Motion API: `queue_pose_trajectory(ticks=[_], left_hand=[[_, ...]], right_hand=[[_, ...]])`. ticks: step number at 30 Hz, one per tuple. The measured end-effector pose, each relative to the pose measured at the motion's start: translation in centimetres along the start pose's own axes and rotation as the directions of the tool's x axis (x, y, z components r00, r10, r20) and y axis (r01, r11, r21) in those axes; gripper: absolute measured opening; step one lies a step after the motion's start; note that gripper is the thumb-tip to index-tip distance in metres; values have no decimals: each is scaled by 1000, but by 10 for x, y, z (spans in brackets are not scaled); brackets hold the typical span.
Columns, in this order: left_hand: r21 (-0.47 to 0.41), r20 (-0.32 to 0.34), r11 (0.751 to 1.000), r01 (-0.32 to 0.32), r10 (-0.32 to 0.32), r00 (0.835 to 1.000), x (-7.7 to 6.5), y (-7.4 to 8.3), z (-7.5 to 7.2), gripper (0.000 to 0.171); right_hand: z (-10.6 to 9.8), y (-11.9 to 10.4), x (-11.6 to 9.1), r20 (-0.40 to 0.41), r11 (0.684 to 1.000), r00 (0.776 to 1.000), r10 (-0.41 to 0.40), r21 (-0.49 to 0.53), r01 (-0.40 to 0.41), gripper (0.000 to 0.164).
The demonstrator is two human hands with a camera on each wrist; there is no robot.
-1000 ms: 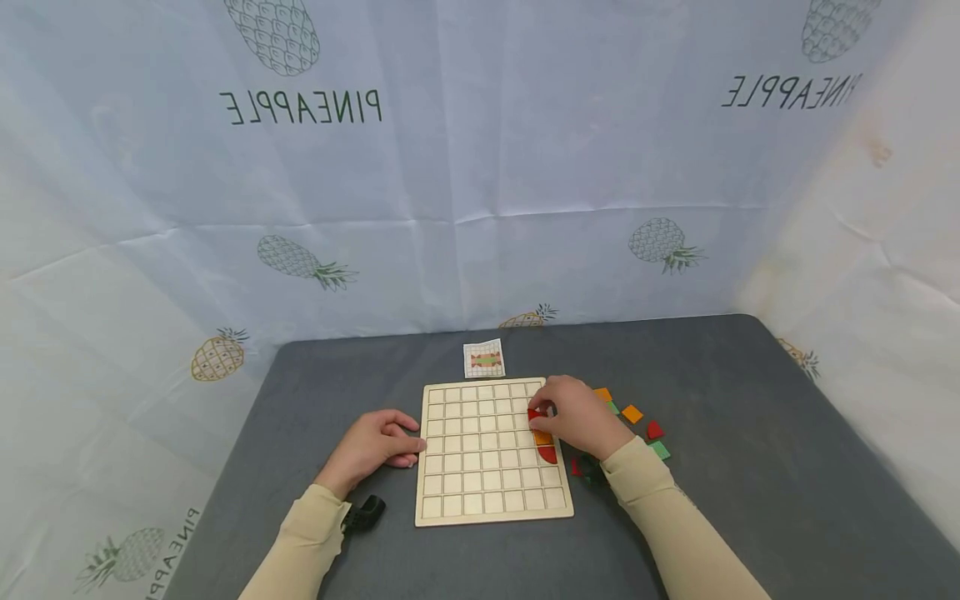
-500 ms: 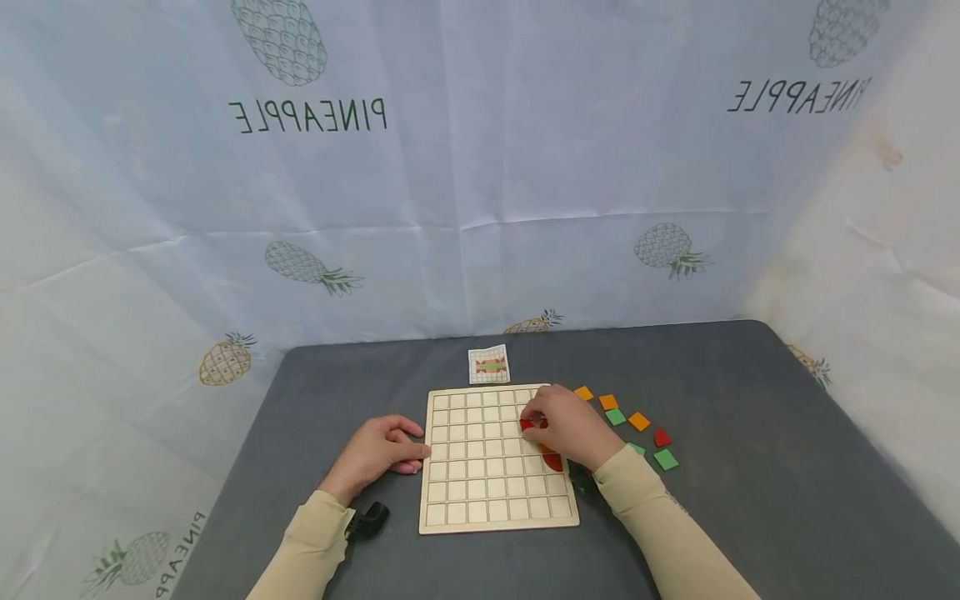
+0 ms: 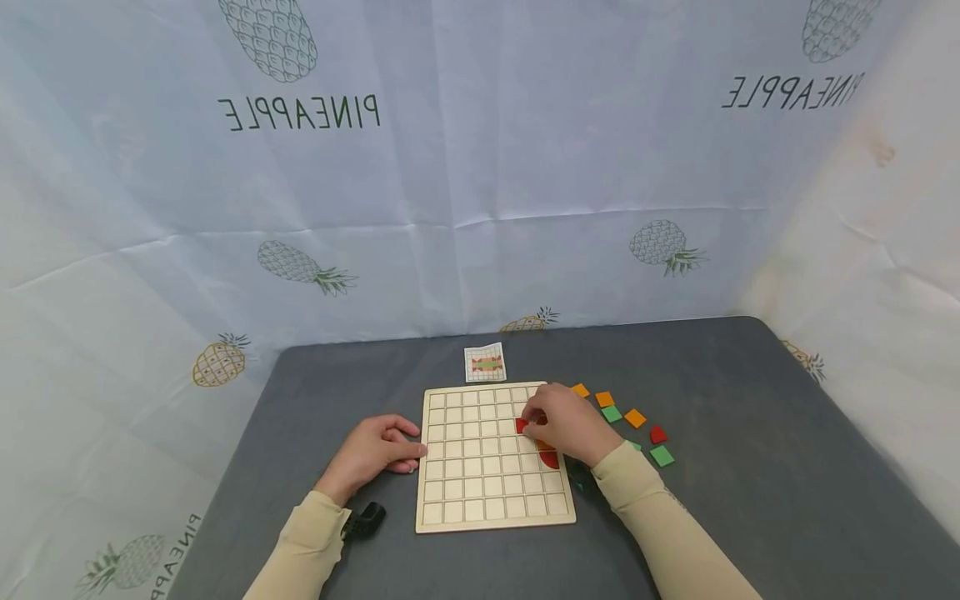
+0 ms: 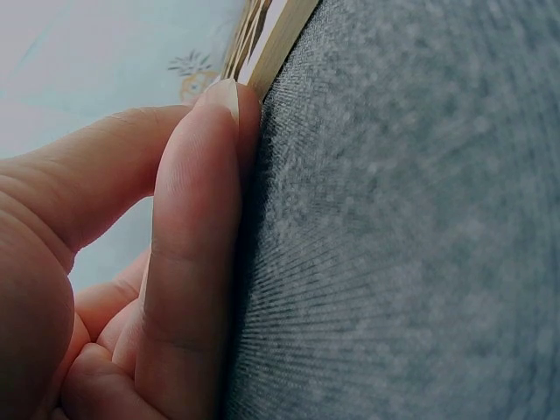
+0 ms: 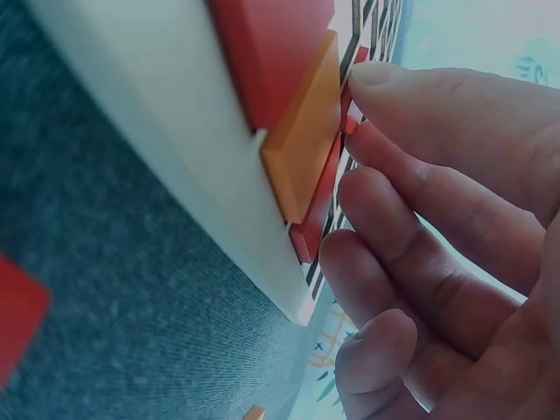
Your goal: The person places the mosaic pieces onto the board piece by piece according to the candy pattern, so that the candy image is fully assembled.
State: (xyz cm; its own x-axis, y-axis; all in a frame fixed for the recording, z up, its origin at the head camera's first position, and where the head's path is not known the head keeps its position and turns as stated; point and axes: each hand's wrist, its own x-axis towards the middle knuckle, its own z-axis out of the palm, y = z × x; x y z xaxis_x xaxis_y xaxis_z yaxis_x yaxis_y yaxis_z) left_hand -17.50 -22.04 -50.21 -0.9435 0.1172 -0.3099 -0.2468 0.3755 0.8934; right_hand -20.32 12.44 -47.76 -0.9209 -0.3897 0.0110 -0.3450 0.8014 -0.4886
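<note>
A pale wooden board with a square grid lies flat on the table. My right hand is over its right side, with thumb and index finger pinching a small red tile at a grid square. Down the board's right column sit an orange square tile and a rounded red tile; another red tile is beyond the orange one, partly hidden. At the board's left edge, my left hand rests with its thumb tip touching the wood and its fingers loosely bent.
Right of the board lie loose tiles: several orange squares, green pieces and a red piece. A small pattern card lies behind the board. The grey table meets a pineapple-print cloth at the back.
My right hand has shifted slightly left and toward me, and a red tile now shows at its fingertips one column further left. My left hand stays at the board's edge. The head view sways slightly.
</note>
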Motion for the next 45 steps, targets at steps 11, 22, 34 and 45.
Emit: queue_pose_trajectory(ticks=[11, 22, 34, 45], left_hand=[[14, -3, 1000, 0, 0, 1000, 3, 2, 1, 44], [4, -5, 1000, -5, 5, 1000, 1, 7, 0, 44], [-6, -4, 1000, 1, -1, 1000, -3, 4, 0, 46], [-9, -4, 1000, -1, 1, 1000, -3, 3, 2, 45]], right_hand=[[-12, 12, -4, 2, 999, 1000, 1, 55, -1, 4], [-62, 62, -49, -25, 996, 998, 58, 63, -57, 7], [-83, 108, -123, -37, 990, 989, 140, 32, -139, 10], [-76, 121, -139, -51, 958, 957, 285, 8, -285, 28]])
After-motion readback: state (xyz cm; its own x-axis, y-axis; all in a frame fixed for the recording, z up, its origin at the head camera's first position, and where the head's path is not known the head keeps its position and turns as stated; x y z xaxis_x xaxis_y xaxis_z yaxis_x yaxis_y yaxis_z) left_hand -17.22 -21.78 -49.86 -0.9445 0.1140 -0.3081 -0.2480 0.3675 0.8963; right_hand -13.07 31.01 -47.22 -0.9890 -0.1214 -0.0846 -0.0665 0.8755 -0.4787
